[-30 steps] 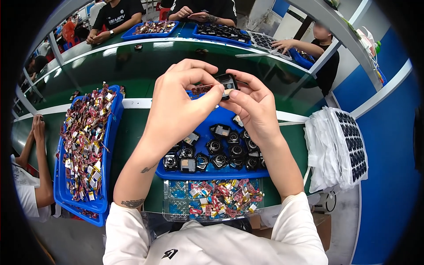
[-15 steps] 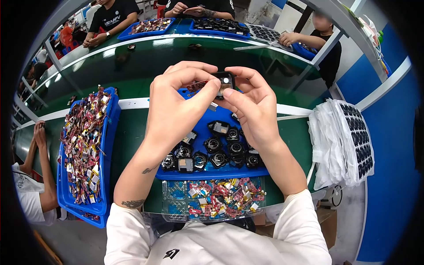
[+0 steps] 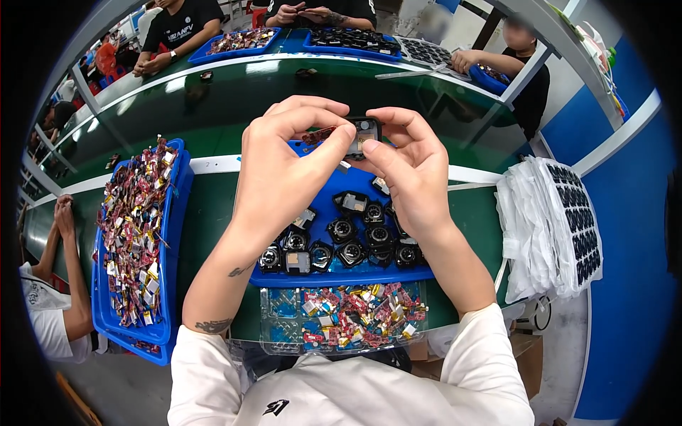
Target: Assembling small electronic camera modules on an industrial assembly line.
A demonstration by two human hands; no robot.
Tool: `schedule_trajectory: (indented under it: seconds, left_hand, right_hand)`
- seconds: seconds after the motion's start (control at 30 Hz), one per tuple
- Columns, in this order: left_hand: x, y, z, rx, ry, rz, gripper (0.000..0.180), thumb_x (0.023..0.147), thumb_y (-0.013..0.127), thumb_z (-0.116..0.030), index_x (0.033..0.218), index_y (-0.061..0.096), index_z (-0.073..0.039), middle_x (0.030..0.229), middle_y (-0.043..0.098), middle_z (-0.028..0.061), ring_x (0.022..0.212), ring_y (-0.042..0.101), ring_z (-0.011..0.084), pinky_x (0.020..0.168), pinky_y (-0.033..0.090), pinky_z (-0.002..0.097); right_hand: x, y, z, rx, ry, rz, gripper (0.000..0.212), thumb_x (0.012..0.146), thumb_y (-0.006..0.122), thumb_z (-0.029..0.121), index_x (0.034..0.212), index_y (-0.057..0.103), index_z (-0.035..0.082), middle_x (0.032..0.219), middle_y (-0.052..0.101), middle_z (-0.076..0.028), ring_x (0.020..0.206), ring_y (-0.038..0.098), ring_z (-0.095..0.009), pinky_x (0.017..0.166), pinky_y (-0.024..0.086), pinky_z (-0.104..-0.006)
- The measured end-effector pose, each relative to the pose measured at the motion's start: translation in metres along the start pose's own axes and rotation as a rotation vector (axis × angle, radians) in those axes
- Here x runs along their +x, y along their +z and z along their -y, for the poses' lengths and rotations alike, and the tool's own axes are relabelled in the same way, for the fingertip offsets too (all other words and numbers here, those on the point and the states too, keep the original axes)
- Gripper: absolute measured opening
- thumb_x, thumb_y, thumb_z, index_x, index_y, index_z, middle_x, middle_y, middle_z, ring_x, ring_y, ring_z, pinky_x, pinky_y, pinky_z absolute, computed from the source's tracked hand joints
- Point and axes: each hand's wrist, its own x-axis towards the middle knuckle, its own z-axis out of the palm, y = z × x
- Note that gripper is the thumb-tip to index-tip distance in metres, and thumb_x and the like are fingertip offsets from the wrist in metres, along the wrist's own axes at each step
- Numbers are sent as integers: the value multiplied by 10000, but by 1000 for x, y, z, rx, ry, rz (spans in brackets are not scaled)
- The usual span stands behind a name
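Note:
Both of my hands are raised over a blue tray, close together. My right hand [image 3: 410, 160] pinches a black smartwatch case [image 3: 367, 131] with its inner side showing, thumb on its lower part. My left hand [image 3: 288, 160] is closed, its thumb and finger tips at the case's left edge. A small red circuit board [image 3: 317, 135] sticks out between the left thumb and fingers; how it meets the case is hidden. Beneath, the blue tray [image 3: 341, 279] holds several black watch cases [image 3: 351, 253], some with round sensor backs up.
Nearest me lies a clear plastic tray [image 3: 273, 341] of small red boards and batteries. A blue bin [image 3: 177, 213] on the left is heaped with similar parts. White stacked trays [image 3: 522, 234] stand at right. Co-workers sit across the green bench [image 3: 213, 131] and at left.
The watch case has shifted slightly right and tilted, so the bright round spot inside looks duller. My right hand moved slightly right with it. At far right, a co-worker's hand moved.

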Motion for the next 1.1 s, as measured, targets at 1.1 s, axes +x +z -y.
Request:
schedule_trajectory:
  seconds: [1.1]
  left_hand:
    - [-2, 3, 1, -66, -42, 26, 86, 815, 647, -19, 851, 700, 38, 988, 684, 120, 859, 625, 118, 776, 492, 247]
  right_hand:
    - [-3, 5, -3, -23, -108, -44, 230, 887, 582, -17, 1099, 505, -62, 1048, 591, -154, 905, 649, -163, 764, 596, -295]
